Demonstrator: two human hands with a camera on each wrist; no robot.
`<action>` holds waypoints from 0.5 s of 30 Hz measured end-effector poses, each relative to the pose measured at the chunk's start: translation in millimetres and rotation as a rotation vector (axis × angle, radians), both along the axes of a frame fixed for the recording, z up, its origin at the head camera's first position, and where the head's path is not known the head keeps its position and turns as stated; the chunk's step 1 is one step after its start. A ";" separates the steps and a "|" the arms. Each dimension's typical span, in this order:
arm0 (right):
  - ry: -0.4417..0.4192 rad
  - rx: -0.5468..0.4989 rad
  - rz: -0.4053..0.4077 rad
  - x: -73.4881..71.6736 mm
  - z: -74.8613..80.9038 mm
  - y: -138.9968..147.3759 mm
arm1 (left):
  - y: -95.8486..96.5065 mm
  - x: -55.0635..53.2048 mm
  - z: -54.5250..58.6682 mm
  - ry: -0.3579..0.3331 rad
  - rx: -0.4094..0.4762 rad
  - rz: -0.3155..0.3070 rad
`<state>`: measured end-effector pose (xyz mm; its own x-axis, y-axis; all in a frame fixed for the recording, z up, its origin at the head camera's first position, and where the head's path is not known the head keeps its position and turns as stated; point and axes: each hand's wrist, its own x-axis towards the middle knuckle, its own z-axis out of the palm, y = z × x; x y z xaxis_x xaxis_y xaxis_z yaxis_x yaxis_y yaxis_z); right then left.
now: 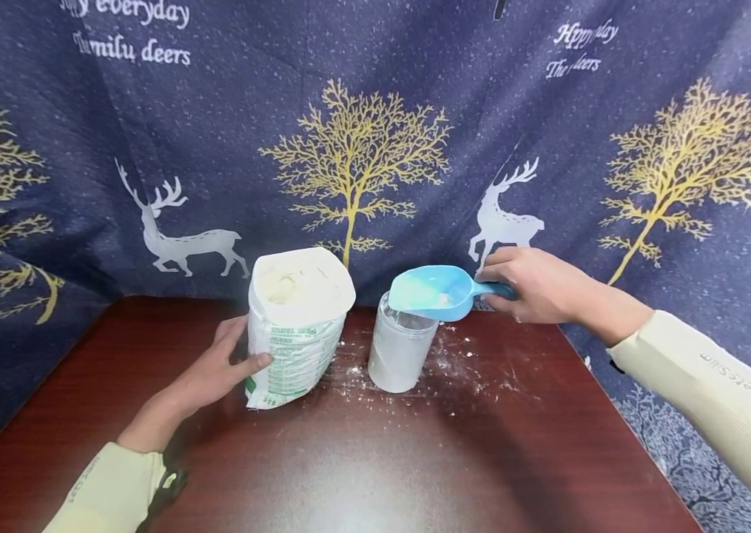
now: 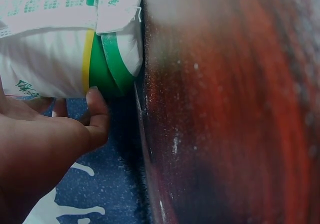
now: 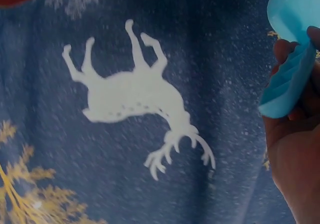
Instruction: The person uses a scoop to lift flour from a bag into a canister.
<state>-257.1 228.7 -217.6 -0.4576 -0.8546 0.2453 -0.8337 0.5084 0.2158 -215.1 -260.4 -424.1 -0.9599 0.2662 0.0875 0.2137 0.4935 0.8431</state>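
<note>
My left hand grips the lower left side of an upright white and green bag of flour, its thumb on the front face. The bag's top is wide open, showing pale powder. To its right stands a clear round jar, whitish inside. My right hand holds a light blue scoop by its handle. The scoop lies roughly level over the jar's mouth, with a little white powder in its bowl. In the right wrist view, fingers wrap the ribbed scoop handle.
White powder is scattered on the dark red-brown table around the jar. Behind the table hangs a dark blue cloth with deer and golden trees.
</note>
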 end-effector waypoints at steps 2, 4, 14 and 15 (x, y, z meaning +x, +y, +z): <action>-0.005 -0.050 -0.011 1.6 -6.0 3.2 | -0.6 0.4 1.4 0.000 0.005 0.001; -0.001 -0.099 -0.023 3.4 -12.1 5.7 | -1.1 0.5 2.4 -0.001 0.004 0.004; -0.081 -0.306 -0.101 19.6 -42.9 11.2 | 0.3 0.6 -0.4 -0.016 -0.007 0.010; -0.080 -0.328 -0.112 21.2 -45.7 11.2 | 0.6 1.0 -0.3 -0.015 -0.006 0.010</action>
<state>-235.9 239.9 -263.2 -0.5732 -0.6794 0.4581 -0.7762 0.6294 -0.0378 -214.1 -259.8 -424.3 -0.9638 0.2570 0.0711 0.1958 0.5007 0.8432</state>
